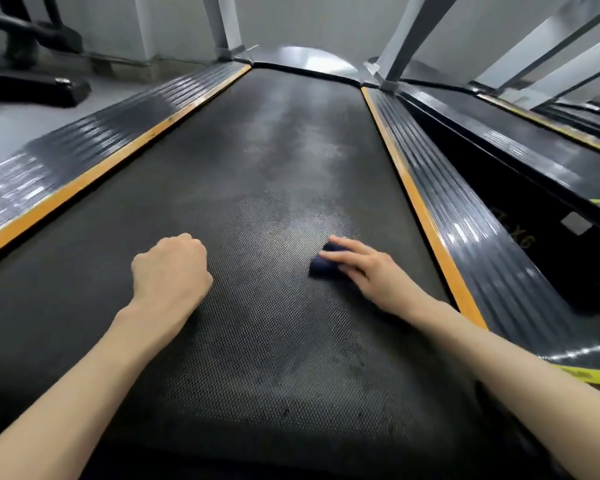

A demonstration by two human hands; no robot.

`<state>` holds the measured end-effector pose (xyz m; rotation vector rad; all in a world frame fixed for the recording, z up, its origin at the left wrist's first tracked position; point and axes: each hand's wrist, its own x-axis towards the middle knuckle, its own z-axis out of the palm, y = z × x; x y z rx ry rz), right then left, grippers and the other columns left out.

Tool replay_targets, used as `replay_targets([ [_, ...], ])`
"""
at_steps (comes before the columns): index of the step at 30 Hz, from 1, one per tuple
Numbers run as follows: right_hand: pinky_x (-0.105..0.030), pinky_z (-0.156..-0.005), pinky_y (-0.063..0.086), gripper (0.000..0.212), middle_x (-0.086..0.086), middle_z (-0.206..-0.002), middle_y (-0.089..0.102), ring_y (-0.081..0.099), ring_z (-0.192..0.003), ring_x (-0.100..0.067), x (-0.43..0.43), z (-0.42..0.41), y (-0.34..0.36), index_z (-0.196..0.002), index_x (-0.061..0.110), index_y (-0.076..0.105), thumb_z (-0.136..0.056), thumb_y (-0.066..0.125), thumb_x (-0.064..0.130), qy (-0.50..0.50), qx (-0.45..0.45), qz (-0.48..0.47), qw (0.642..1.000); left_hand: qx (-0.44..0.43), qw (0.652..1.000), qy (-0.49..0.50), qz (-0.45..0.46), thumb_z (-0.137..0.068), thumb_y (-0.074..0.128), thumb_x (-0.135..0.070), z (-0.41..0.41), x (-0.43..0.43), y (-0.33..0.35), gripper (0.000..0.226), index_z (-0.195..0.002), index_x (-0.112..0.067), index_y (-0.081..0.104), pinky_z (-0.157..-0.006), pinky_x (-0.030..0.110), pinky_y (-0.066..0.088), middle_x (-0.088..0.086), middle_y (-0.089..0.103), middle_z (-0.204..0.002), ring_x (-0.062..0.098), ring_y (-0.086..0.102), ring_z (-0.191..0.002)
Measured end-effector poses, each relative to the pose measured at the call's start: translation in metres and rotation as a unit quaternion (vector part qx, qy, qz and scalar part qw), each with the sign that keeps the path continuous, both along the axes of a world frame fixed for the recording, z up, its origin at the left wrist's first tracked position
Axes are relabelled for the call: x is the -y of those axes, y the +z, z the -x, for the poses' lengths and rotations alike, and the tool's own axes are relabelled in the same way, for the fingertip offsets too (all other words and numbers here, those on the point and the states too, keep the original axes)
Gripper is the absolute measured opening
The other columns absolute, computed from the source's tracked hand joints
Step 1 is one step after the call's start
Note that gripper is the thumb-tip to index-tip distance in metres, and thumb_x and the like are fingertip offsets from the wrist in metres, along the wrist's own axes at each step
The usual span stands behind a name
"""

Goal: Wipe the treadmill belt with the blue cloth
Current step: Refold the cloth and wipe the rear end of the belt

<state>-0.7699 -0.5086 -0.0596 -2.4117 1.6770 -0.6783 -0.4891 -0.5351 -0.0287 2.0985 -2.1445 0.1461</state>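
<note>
Pale walls and grey gym floor surround the dark treadmill belt [274, 150], which runs away from the person toward the far hood between two orange-edged side rails [425, 209]. On its near right part lies the blue cloth [321, 265], bunched into a small wad. It lies flat on the belt, its long axis slanting from near-left to far-right, across the fingers that cover it.

The right hand [371, 271] has it. Its grip is loose and flat, with the fingers laid fairly straight over the wad, pressing it down rather than closing round it. The cloth sits under the fingertips, ahead and to the left of the palm, so a forward push would drive it up the belt's right side.

The left hand [170, 268] rests well apart on the left, curled in a fist and holding nothing — probably a prop. Dull smears lie farther up the belt, likely the next stretch to wipe.
</note>
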Motion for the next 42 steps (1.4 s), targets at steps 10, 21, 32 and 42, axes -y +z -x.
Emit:
replay_targets([
  [10,-0.024,-0.106,0.028,0.037,0.001,-0.139,0.048,0.043,-0.127,-0.020,-0.010,-0.030,-0.010,-0.125,0.019,0.059,-0.090,0.048,0.010,-0.126,0.000,0.043,0.991,0.119,0.980,-0.159,-0.006,-0.088,0.046,-0.015,0.020,0.002,0.021,0.022,-0.108,-0.013,0.054,-0.076,0.034,0.038,0.004,0.050,-0.112,0.024,0.052,-0.108],
  [21,-0.035,-0.113,0.024,0.045,-0.012,-0.149,0.032,0.030,-0.136,-0.029,0.042,0.030,-0.005,-0.136,0.015,0.047,-0.092,0.042,0.005,-0.363,0.011,-0.006,0.932,-0.099,0.972,-0.210,-0.033,-0.084,0.045,-0.011,0.110,-0.016,0.009,0.031,-0.111,-0.015,0.060,-0.088,0.038,0.040,0.004,0.056,-0.115,0.026,0.052,-0.108],
  [32,-0.031,-0.112,0.024,0.043,-0.011,-0.147,0.036,0.034,-0.134,-0.027,0.000,0.022,-0.003,-0.131,0.012,0.051,-0.091,0.043,0.000,-0.315,0.010,0.004,0.949,-0.080,0.973,-0.215,-0.008,-0.085,0.045,-0.010,0.107,-0.018,-0.012,0.028,-0.111,-0.017,0.054,-0.086,0.037,0.042,0.002,0.056,-0.113,0.023,0.049,-0.110],
  [42,-0.018,-0.110,0.020,0.045,0.009,-0.146,0.037,0.030,-0.136,-0.012,-0.070,-0.005,-0.002,-0.134,0.024,0.049,-0.091,0.053,0.016,-0.211,-0.015,0.007,0.977,-0.096,0.973,-0.207,0.005,-0.082,0.048,-0.010,0.105,-0.021,-0.010,0.028,-0.110,-0.014,0.050,-0.087,0.037,0.041,0.003,0.059,-0.111,0.025,0.051,-0.108],
])
